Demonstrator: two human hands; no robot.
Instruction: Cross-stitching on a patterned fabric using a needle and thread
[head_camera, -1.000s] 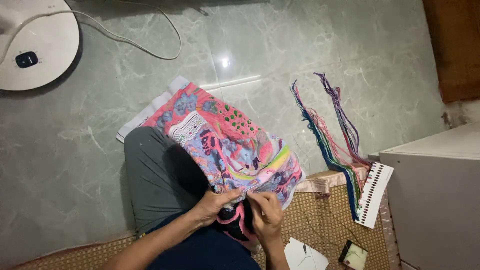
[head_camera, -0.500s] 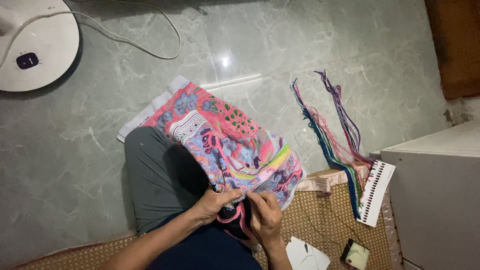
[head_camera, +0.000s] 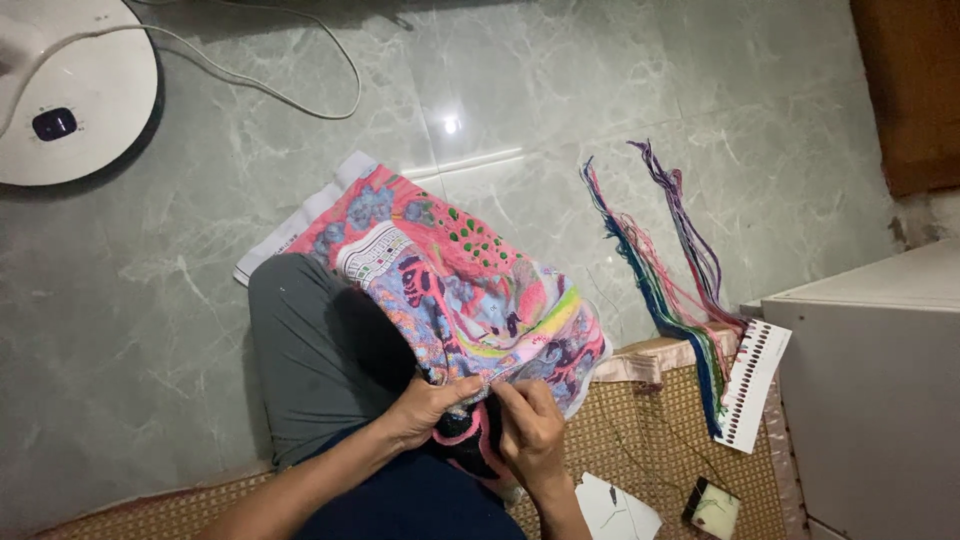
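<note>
Pinching the pink embroidered cloth (head_camera: 450, 290), both hands (head_camera: 480, 420) meet near the white thread card (head_camera: 755, 385).

Our bare forearms, no sleeves reaching the left hand (head_camera: 425, 408) or right hand (head_camera: 530, 432), grey trousers, dark navy top

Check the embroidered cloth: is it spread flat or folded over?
Folded over, not flat. The embroidered cloth drapes across the person's knee, its far end on the floor; the left hand and right hand pinch its near edge.
</note>
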